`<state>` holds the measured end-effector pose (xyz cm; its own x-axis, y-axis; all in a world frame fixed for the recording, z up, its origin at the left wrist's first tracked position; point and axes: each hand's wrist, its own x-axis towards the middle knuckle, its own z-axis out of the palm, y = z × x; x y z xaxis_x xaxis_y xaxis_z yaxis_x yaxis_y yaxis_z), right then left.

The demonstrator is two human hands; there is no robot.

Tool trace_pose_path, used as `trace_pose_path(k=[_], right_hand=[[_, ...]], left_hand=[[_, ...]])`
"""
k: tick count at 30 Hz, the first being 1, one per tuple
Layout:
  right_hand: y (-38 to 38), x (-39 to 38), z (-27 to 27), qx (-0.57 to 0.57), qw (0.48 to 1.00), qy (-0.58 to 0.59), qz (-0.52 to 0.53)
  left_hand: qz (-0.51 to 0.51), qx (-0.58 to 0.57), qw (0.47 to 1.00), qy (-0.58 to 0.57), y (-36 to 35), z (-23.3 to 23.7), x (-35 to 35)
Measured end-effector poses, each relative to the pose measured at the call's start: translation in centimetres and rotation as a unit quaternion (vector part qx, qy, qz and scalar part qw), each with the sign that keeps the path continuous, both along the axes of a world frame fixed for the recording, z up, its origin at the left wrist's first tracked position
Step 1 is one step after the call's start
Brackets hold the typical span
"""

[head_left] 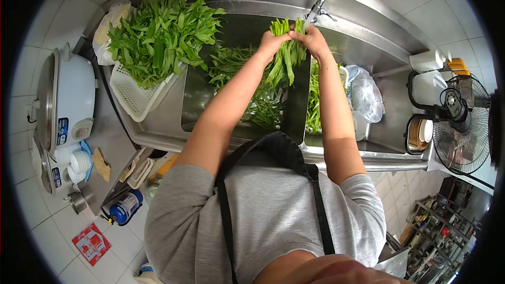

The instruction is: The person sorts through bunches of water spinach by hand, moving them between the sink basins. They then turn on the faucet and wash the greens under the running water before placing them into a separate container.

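Both hands are together over the sink [192, 110], just in front of the tap [317, 5]. They grip a bunch of water spinach [284, 66], cut stem ends up and leaves hanging down. My left hand [272, 43] is closed around its left side. My right hand [313, 41] is closed on its right side, close beneath the spout, and the thumbs meet across the stems. More loose greens [231, 63] lie in the left basin below, partly hidden by my left arm.
At the left, a white plastic basket [131, 94] bears a tall heap of greens [163, 37]. Another basin at right contains greens [314, 108] and a clear plastic bag [364, 94]. Farther right stands a fan [460, 121]. A rice cooker [73, 94] is at far left.
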<state>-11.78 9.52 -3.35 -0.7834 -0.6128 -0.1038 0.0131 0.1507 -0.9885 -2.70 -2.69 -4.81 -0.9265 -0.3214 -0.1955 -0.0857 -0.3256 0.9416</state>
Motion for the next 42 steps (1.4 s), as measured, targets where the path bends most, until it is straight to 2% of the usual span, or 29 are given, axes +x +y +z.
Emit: trace_pose_path(k=[1, 3, 5, 6, 7, 10, 13, 15, 16, 17, 19, 21, 23, 24, 27, 29, 33, 35, 37, 40, 42], right_hand=[[0.1, 0.0, -0.1, -0.017, 0.999, 0.027, 0.023], [0.2, -0.7, 0.0, -0.043, 0.999, -0.012, 0.020], [0.2, -1.5, -0.2, -0.028, 0.998, -0.045, -0.024], [0.1, -1.3, -0.1, -0.015, 0.999, 0.009, -0.036], [-0.1, -1.2, -0.1, -0.014, 0.999, 0.009, -0.035], [-0.3, -0.3, 0.7, -0.042, 0.997, -0.047, -0.049], [-0.1, -0.2, 0.5, -0.045, 0.998, -0.033, -0.008], [0.0, -0.9, 0.1, -0.007, 0.998, -0.036, 0.052], [0.4, -0.9, 0.5, -0.009, 0.996, -0.085, 0.020], [0.4, -0.8, 0.6, -0.009, 0.996, -0.085, 0.020], [0.3, -0.2, 1.1, -0.150, 0.976, -0.149, -0.055], [0.2, 0.3, 1.4, -0.147, 0.974, -0.155, -0.071], [0.1, 0.7, 1.7, -0.038, 0.997, -0.058, -0.034], [0.0, 0.1, 0.7, -0.013, 0.998, -0.051, -0.027], [0.2, -0.7, -0.1, -0.061, 0.997, -0.030, -0.018], [0.0, -0.6, 0.1, -0.055, 0.998, -0.024, -0.036], [-0.5, -0.5, 0.8, 0.028, 0.996, 0.015, -0.081], [-0.6, -0.3, 1.2, 0.050, 0.993, 0.039, -0.096], [-0.6, -0.5, 0.8, -0.021, 0.998, 0.024, -0.057], [-0.4, -1.0, 0.6, 0.016, 0.995, 0.084, -0.041], [0.2, -0.9, 0.7, 0.019, 0.997, 0.077, -0.022]], left_hand=[[0.010, 0.011, 1.000, 0.000, 0.0, 0.2, 0.1], [-0.010, 0.024, 1.000, -0.017, -0.5, 0.0, 0.1], [-0.045, 0.004, 0.999, -0.028, -0.8, 0.0, 0.2], [-0.044, 0.004, 0.999, -0.028, -0.9, -0.2, 0.1], [-0.059, -0.010, 0.998, -0.017, -0.9, -0.4, 0.0], [-0.093, -0.007, 0.996, 0.003, -0.9, -0.7, -0.7], [-0.125, -0.007, 0.992, 0.026, -0.7, -0.6, -1.0], [-0.141, -0.024, 0.989, 0.038, -0.7, -0.2, -0.9], [-0.132, -0.002, 0.991, 0.016, -0.8, 0.1, -0.8], [-0.124, 0.019, 0.992, -0.006, -0.8, 0.4, -0.6], [-0.087, -0.004, 0.996, -0.005, -1.1, -0.1, -0.8], [-0.054, -0.012, 0.998, -0.001, -1.5, -0.5, -0.6], [-0.041, -0.029, 0.999, 0.006, -1.6, -1.0, -0.6], [-0.033, -0.022, 0.999, 0.011, -1.7, -1.0, -0.5], [-0.016, -0.024, 0.999, 0.023, -2.1, -1.0, -0.1], [0.002, -0.039, 0.998, 0.039, -2.4, -1.2, 0.1], [0.017, -0.071, 0.997, 0.032, -2.7, -2.0, -0.3], [0.080, -0.076, 0.994, 0.020, -2.7, -1.9, -0.4], [0.099, -0.085, 0.991, 0.021, -2.9, -2.1, -0.3], [0.159, -0.123, 0.979, 0.011, -3.6, -2.4, -0.1], [0.176, -0.145, 0.973, 0.013, -4.3, -2.6, 0.0]])
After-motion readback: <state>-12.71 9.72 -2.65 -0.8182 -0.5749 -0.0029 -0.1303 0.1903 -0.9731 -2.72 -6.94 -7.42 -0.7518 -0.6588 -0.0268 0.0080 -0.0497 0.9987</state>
